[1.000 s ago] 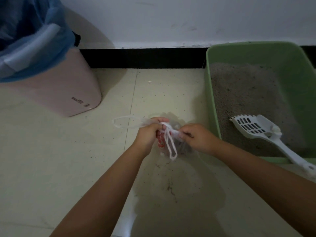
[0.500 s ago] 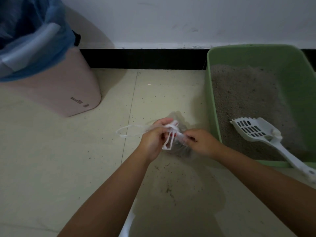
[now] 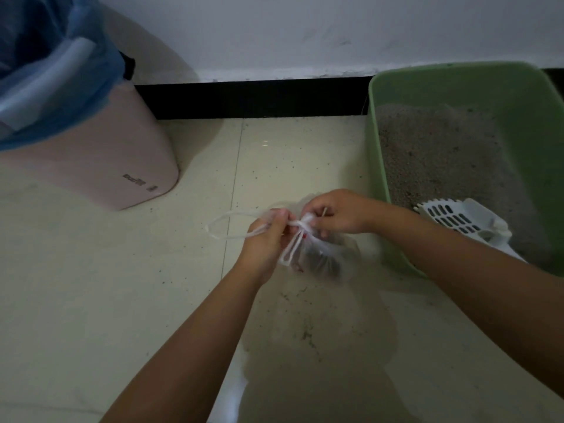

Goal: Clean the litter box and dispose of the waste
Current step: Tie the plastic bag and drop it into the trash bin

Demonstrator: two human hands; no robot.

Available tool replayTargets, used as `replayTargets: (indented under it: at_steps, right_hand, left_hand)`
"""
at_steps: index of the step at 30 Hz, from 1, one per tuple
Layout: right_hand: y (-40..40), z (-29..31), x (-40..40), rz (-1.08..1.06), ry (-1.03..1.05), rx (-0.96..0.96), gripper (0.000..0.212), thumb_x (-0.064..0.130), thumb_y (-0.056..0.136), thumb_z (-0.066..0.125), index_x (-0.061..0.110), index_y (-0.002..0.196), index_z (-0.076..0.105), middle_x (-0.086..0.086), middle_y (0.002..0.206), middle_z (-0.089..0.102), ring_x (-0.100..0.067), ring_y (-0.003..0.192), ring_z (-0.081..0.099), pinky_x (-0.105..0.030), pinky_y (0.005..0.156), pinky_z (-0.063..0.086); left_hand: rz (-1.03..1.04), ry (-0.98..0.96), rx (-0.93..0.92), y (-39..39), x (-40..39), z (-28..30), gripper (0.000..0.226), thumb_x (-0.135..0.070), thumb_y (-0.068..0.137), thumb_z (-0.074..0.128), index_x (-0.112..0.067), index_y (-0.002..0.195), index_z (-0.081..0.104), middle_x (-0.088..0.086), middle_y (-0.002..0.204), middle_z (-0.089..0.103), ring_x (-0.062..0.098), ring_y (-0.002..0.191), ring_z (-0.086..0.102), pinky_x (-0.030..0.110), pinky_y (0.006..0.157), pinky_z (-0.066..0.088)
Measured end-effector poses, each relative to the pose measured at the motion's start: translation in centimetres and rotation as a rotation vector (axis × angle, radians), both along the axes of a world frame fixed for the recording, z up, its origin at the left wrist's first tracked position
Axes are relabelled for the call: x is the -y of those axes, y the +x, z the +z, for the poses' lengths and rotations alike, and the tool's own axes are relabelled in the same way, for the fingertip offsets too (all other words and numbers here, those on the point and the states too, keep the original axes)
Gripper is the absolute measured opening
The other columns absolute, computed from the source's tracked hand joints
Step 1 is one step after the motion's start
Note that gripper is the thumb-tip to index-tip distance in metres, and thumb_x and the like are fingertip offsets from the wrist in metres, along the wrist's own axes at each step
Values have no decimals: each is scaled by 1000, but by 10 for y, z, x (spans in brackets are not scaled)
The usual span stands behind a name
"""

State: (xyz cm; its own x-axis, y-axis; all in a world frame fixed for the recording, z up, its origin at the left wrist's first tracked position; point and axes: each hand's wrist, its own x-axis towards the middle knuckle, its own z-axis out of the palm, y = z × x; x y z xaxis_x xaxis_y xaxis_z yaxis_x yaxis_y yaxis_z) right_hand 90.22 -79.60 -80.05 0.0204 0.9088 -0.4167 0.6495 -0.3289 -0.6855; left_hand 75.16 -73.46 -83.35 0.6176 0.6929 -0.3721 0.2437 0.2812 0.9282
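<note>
A small clear plastic bag [image 3: 328, 257] with dark waste inside sits on the floor between my hands. My left hand [image 3: 268, 239] pinches one white handle loop, which trails out to the left. My right hand [image 3: 335, 213] pinches the bag's twisted neck at the knot. The green litter box [image 3: 377, 166] with grey litter stands at the right. A white slotted scoop [image 3: 457, 219] lies in its near corner.
A pink trash bin [image 3: 100, 166] lined with a blue bag [image 3: 76, 77] stands at the far left. A white wall with a black skirting board [image 3: 253, 100] runs behind. Litter crumbs speckle the pale tiled floor [image 3: 91, 300].
My hands have risen and drawn the handles tighter at the bag's neck. The right hand has moved up over the knot. One loop now hangs down in front of the bag.
</note>
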Motion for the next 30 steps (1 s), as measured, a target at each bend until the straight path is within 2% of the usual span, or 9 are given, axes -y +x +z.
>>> replayTargets:
  at_steps: [6, 8, 10, 12, 16, 20, 23, 26, 30]
  right_hand:
    - [-4, 3, 4, 237, 104, 411, 32, 21, 97, 38, 0, 101, 62, -13, 95, 59, -27, 93, 55, -29, 75, 38]
    - [-5, 2, 8, 273, 102, 472, 31, 22, 98, 35, 4, 100, 60, -10, 94, 55, -27, 96, 56, -31, 78, 42]
    - [-4, 2, 13, 284, 109, 506, 31, 23, 98, 35, 6, 102, 60, -10, 99, 56, -26, 97, 56, -33, 83, 44]
    - [-5, -1, 20, 307, 133, 522, 35, 29, 97, 36, 6, 105, 61, -11, 105, 59, -25, 99, 56, -35, 87, 46]
    - [-13, -23, 34, 290, 113, 396, 50, 30, 85, 31, -3, 98, 66, -23, 102, 64, -31, 97, 60, -37, 85, 44]
    - [-18, -37, 34, 349, -9, 482, 27, 18, 96, 44, 4, 112, 61, -14, 120, 59, -25, 111, 54, -31, 93, 41]
    - [-19, -42, 34, 353, -24, 605, 27, 20, 91, 50, 7, 112, 61, -12, 120, 59, -24, 111, 54, -30, 92, 41]
    - [-21, -42, 42, 143, 235, 635, 40, 39, 84, 43, 10, 91, 69, -10, 92, 68, -30, 84, 63, -41, 73, 51]
    - [-36, -52, 55, 138, 347, 725, 50, 60, 67, 36, 23, 69, 70, 3, 67, 65, -16, 61, 63, -28, 50, 50]
  left_hand:
    - [200, -246, 242, 2, -17, 15, 55, -23, 101, 29, -12, 52, 51, -3, 48, 51, 8, 51, 55, 20, 60, 48]
    - [369, -433, 449, -1, -28, 21, 71, -34, 102, 24, -16, 35, 42, -4, 36, 36, 10, 39, 41, 19, 51, 43]
    - [395, -480, 464, -6, -34, 21, 75, -41, 101, 19, -19, 31, 34, -6, 33, 25, 8, 31, 21, 12, 35, 27]
    - [268, -297, 254, -13, -32, 15, 74, -40, 101, 17, -21, 31, 31, -10, 33, 22, 5, 31, 15, 11, 36, 17]
    - [-87, 410, -262, -33, -28, -1, 56, -26, 102, 26, -21, 46, 28, -7, 43, 26, 5, 34, 25, 23, 49, 18]
    - [-239, 520, -405, -44, -25, -8, 47, -22, 100, 35, -17, 54, 31, 1, 54, 32, 4, 47, 31, 23, 51, 19]
    - [-536, 698, -575, -46, -20, -15, 19, -27, 96, 47, -15, 83, 54, 1, 81, 47, 15, 75, 46, 18, 60, 25]
    - [-694, 835, -593, -56, -16, -22, 44, -38, 89, 57, -20, 128, 51, 1, 114, 49, 15, 107, 47, 17, 83, 33]
    - [-731, 942, -625, -47, -6, -22, 46, -44, 94, 46, -23, 135, 45, 1, 131, 54, 17, 114, 54, 27, 95, 38]
